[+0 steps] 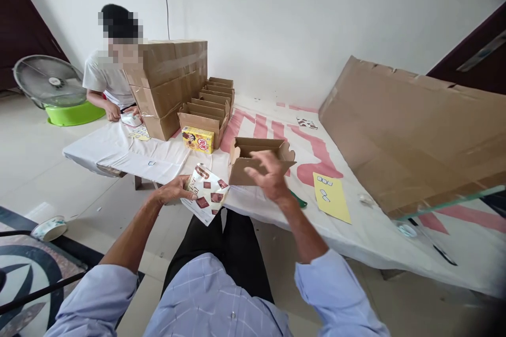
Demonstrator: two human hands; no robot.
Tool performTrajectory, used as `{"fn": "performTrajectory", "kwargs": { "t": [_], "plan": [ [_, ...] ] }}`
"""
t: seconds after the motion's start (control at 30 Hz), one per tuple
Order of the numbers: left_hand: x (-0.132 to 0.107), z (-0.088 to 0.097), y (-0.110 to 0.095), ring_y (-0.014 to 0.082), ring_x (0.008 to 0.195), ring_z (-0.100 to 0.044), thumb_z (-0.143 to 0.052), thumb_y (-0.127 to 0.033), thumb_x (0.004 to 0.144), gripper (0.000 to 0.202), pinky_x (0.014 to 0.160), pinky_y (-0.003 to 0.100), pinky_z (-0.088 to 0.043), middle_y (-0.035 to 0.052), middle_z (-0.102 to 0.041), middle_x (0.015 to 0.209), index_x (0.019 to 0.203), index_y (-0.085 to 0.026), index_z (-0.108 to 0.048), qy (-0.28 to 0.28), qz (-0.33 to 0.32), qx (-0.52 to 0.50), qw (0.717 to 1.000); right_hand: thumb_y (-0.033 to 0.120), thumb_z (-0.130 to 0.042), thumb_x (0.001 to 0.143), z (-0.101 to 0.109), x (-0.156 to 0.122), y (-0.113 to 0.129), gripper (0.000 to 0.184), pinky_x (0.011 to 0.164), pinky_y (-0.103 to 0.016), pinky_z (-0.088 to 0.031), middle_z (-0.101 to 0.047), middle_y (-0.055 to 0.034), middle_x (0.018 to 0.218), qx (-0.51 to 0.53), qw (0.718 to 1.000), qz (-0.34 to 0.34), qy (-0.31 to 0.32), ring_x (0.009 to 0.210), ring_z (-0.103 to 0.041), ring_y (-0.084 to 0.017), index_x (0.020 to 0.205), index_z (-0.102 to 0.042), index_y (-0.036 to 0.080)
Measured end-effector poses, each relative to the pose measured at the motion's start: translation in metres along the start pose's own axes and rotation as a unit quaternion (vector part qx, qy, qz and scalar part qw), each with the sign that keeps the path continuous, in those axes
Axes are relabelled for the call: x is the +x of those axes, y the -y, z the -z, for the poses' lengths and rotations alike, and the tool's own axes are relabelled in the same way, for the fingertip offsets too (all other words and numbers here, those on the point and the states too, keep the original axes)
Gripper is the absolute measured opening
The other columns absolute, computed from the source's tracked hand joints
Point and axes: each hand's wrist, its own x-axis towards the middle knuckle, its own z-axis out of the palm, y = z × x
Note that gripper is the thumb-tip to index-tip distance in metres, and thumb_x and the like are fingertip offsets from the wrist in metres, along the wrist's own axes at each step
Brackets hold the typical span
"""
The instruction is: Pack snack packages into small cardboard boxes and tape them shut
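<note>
Left hand [176,189]: grasping a flat white packet printed with brown squares [209,197]. The thumb lies on the face of the packet at its left side; the fingers are mostly hidden. The packet is held tilted at the near edge of the desk [284,213], to the left of an open-topped brown cardboard box [242,172].

Right hand [271,174]: released, fingers spread and curved over that box. Whether any fingertip touches the cardboard cannot be told.

Desk: covered by a white cloth with large red markings. To the left of the box and slightly farther stands a yellow printed carton [197,139], just in front of a row of open-topped brown cardboard boxes [205,109] running toward the white wall. Left of the row, sealed brown cardboard cartons [164,81] are stacked in tiers. To the right of the box lies a yellow paper sheet with dark outlines [332,197]; a green object [299,200] is partly hidden by the right forearm. A large brown cardboard panel [411,131] leans at the far right.

Surroundings: at the far left, a co-worker in a white short-sleeved top [95,71] handles a small white object [131,119] at the desk. Farther left, a round grey fan [55,81] stands by a bright green plastic base [75,115] on the floor
</note>
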Motion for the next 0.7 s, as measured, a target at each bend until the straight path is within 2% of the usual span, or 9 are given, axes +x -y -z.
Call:
{"fn": "performTrajectory", "kwargs": {
  "t": [0.07, 0.13, 0.2, 0.3, 0.37, 0.43, 0.57, 0.7],
  "plan": [
    [0.007, -0.008, 0.002, 0.0266, 0.080, -0.077, -0.105, -0.037, 0.058, 0.054, 0.074, 0.035, -0.062, 0.0069, -0.081, 0.085, 0.102, -0.016, -0.081, 0.012, -0.011, 0.001, 1.000, 0.055, -0.077, 0.100, 0.048, 0.009, -0.025, 0.057, 0.114, -0.061, -0.054, -0.068, -0.0151, 0.143, -0.123, 0.989, 0.038, -0.075, 0.137, -0.061, -0.038, 0.148, -0.070, 0.026],
    [0.016, -0.018, 0.003, 0.0270, 0.083, -0.077, -0.104, -0.037, 0.059, 0.057, 0.076, 0.034, -0.061, 0.0079, -0.082, 0.088, 0.106, -0.015, -0.081, 0.031, -0.020, -0.004, 0.999, 0.061, -0.081, 0.095, 0.083, 0.019, -0.054, 0.067, 0.118, -0.065, -0.050, -0.065, -0.0168, 0.152, -0.204, 0.976, 0.071, -0.036, 0.143, -0.057, -0.042, 0.151, -0.069, 0.027],
    [0.027, -0.031, 0.003, 0.0274, 0.087, -0.078, -0.104, -0.039, 0.060, 0.059, 0.078, 0.034, -0.061, 0.0091, -0.083, 0.094, 0.109, -0.014, -0.081, 0.053, -0.029, -0.013, 0.998, 0.063, -0.082, 0.093, 0.101, 0.024, -0.080, 0.066, 0.114, -0.064, -0.052, -0.067, -0.0165, 0.152, -0.249, 0.963, 0.090, 0.046, 0.143, -0.058, -0.042, 0.148, -0.072, 0.028],
    [0.042, -0.051, 0.006, 0.0276, 0.088, -0.078, -0.103, -0.038, 0.062, 0.064, 0.081, 0.035, -0.061, 0.0107, -0.084, 0.100, 0.116, -0.014, -0.080, 0.084, -0.034, -0.028, 0.995, 0.052, -0.083, 0.094, 0.098, 0.025, -0.106, 0.038, 0.103, -0.057, -0.057, -0.078, -0.0147, 0.128, -0.263, 0.951, 0.095, 0.130, 0.127, -0.068, -0.039, 0.121, -0.083, 0.027],
    [0.051, -0.063, 0.008, 0.0276, 0.090, -0.079, -0.101, -0.037, 0.064, 0.067, 0.083, 0.035, -0.060, 0.0114, -0.083, 0.105, 0.123, -0.015, -0.078, 0.098, -0.038, -0.037, 0.994, 0.042, -0.083, 0.094, 0.087, 0.022, -0.113, 0.016, 0.096, -0.051, -0.057, -0.080, -0.0119, 0.105, -0.252, 0.955, 0.084, 0.134, 0.110, -0.072, -0.034, 0.095, -0.083, 0.025],
    [0.059, -0.072, 0.009, 0.0258, 0.089, -0.077, -0.099, -0.037, 0.066, 0.062, 0.081, 0.033, -0.058, 0.0098, -0.082, 0.104, 0.120, -0.015, -0.077, 0.104, -0.043, -0.020, 0.993, 0.035, -0.081, 0.094, 0.076, 0.020, -0.113, 0.017, 0.089, -0.046, -0.056, -0.079, -0.0089, 0.091, -0.234, 0.964, 0.067, 0.110, 0.098, -0.071, -0.031, 0.081, -0.077, 0.025],
    [0.085, -0.084, 0.005, 0.0202, 0.077, -0.069, -0.091, -0.031, 0.067, 0.038, 0.067, 0.027, -0.050, 0.0033, -0.077, 0.087, 0.097, -0.015, -0.077, 0.105, -0.044, 0.129, 0.985, 0.034, -0.078, 0.095, 0.062, 0.021, -0.103, 0.020, 0.078, -0.039, -0.053, -0.077, -0.0063, 0.085, -0.208, 0.976, 0.028, 0.061, 0.090, -0.069, -0.028, 0.077, -0.073, 0.026],
    [0.126, -0.097, -0.003, 0.0206, 0.075, -0.067, -0.085, -0.026, 0.067, 0.027, 0.065, 0.027, -0.048, 0.0014, -0.075, 0.082, 0.092, -0.016, -0.078, 0.107, -0.047, 0.240, 0.964, 0.034, -0.079, 0.094, 0.052, 0.032, -0.089, 0.019, 0.076, -0.037, -0.051, -0.075, -0.0053, 0.085, -0.205, 0.978, 0.012, 0.039, 0.089, -0.068, -0.027, 0.077, -0.074, 0.025]
  ]
}}
